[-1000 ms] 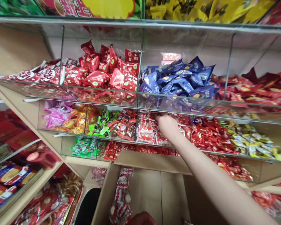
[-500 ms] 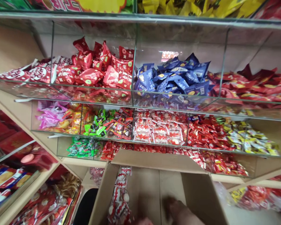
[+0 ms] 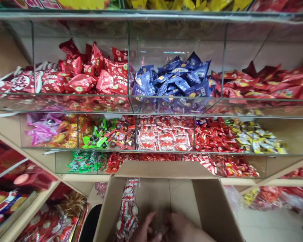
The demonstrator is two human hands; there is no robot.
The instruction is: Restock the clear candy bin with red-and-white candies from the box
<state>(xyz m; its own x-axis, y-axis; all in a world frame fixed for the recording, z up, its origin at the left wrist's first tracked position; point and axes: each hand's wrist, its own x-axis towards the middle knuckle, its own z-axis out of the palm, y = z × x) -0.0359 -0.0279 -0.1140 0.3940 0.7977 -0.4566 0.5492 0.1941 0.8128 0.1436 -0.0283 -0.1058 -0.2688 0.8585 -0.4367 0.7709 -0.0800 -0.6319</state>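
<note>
An open cardboard box (image 3: 164,169) stands low in front of me, its far flap folded outward. Both hands reach down inside it, close together and smeared by motion. My left hand (image 3: 144,229) has its fingers curved inward, to the right of a column of white-and-red wrapped candy packets (image 3: 128,211) along the box's left wall. My right hand (image 3: 184,228) faces it, nearer the box's middle. Something blurred may lie between the fingers, but I cannot make it out.
Beyond the box rise clear shelf bins (image 3: 132,105) of wrapped sweets, including blue packets (image 3: 176,79), red packets (image 3: 78,72) and matching white-and-red packets (image 3: 165,136). Side shelves (image 3: 22,215) hold goods on the left. Bagged goods (image 3: 267,198) sit low on the right.
My left hand has come further into view and both hands are now close together inside the box. The view has turned slightly, so the shelves appear further left.
</note>
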